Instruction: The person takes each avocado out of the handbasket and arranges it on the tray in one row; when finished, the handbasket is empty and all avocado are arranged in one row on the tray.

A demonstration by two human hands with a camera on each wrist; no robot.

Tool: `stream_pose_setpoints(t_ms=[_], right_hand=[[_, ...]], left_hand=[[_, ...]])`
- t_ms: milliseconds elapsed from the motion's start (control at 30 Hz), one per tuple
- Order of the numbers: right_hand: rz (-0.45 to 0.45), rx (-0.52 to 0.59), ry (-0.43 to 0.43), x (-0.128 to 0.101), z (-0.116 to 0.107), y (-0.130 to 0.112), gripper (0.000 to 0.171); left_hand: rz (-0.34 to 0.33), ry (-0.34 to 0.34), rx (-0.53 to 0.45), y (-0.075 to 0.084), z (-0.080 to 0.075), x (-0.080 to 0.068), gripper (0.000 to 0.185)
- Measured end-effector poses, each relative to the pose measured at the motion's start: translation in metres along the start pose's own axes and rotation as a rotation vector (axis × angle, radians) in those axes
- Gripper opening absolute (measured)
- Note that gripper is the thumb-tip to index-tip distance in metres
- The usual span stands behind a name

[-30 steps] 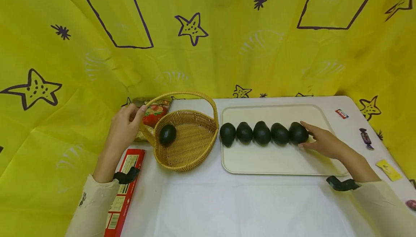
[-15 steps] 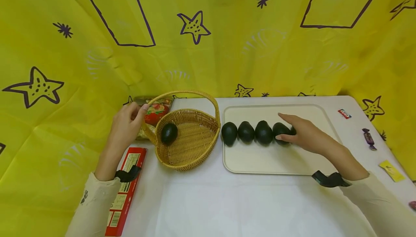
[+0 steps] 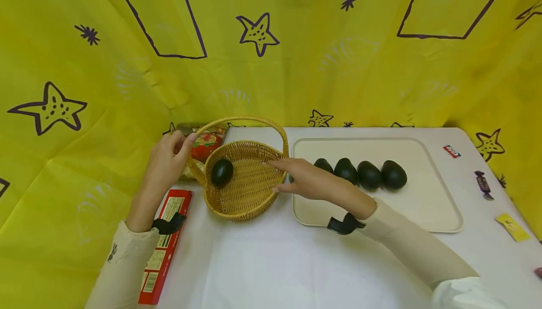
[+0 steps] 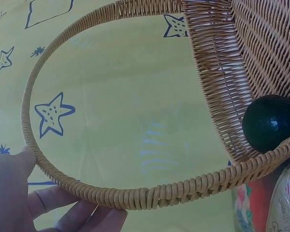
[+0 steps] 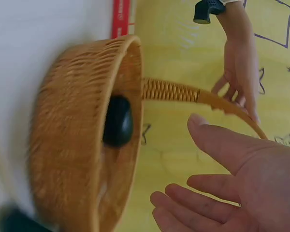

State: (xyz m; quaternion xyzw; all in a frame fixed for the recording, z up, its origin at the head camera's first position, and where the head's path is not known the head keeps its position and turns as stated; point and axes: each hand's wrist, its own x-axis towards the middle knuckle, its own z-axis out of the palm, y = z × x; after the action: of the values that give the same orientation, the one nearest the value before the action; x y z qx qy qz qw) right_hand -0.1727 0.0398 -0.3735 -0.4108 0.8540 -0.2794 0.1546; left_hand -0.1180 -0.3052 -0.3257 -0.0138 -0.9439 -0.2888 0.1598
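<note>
A: Avocado (image 3: 222,172) status: lying inside the wicker basket (image 3: 250,205), against its left wall.

B: Hands?

A: My left hand (image 3: 166,163) pinches the handle (image 3: 243,120). My right hand (image 3: 302,180) is spread, empty, at the rim.

B: Risk?

A: Bumping that rim could tilt the basket and roll the avocado.

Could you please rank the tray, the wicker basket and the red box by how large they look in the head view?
1. Tray, clearly largest.
2. Wicker basket.
3. Red box, smallest as seen, though the left sleeve partly hides it, so the gap is unsure.
</note>
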Motion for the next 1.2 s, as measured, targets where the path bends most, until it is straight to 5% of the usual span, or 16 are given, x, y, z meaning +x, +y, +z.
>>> stream_pose_setpoints(t_ms=[333, 567, 933, 1200], right_hand=[[-0.035, -0.107, -0.166, 0.100, 0.023, -0.034, 0.075], [-0.044, -0.147, -0.210, 0.143, 0.036, -0.038, 0.050], [0.011, -0.198, -0.281, 0.184, 0.053, -0.034, 0.026], [0.088, -0.213, -0.263, 0.184, 0.058, -0.031, 0.052]], left_hand=[[0.001, 0.001, -0.001, -0.002, 0.002, 0.003, 0.050], [-0.010, 0.012, -0.005, -0.003, 0.003, 0.005, 0.051], [-0.009, 0.017, 0.005, -0.005, 0.003, 0.005, 0.050], [-0.018, 0.016, -0.002, -0.002, 0.002, 0.005, 0.051]])
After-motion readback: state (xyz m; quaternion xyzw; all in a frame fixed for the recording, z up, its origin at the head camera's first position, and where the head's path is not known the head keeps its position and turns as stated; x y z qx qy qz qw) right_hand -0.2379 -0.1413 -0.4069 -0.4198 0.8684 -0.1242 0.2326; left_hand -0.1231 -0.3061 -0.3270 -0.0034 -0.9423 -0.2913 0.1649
